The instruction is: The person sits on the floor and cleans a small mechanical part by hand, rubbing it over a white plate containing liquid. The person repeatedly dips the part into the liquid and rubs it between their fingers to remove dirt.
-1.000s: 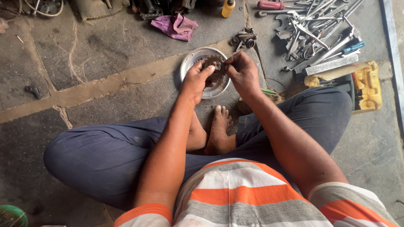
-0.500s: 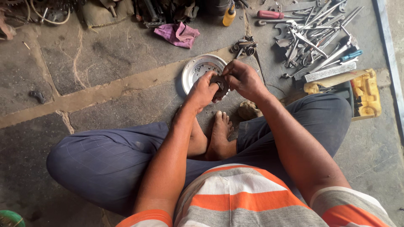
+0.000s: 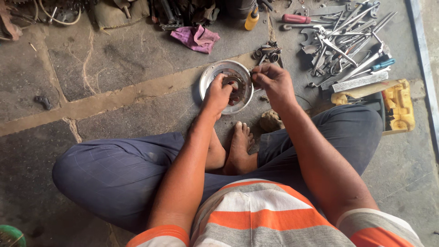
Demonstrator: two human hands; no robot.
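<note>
Silvery and round, the shallow metal dish (image 3: pixel 215 73) sits on the stone floor (image 3: pixel 114 59) just past my bare feet. My left hand (image 3: pixel 218 93) covers its near rim, fingers clamped on a dark greasy part (image 3: pixel 237 84) whose shape I cannot make out. My right hand (image 3: pixel 270 80) hovers at the dish's right edge, fingers pinched together on something too small to tell. Loose steel wrenches (image 3: pixel 343 41) lie heaped to the right, partly cut off at the top edge.
</note>
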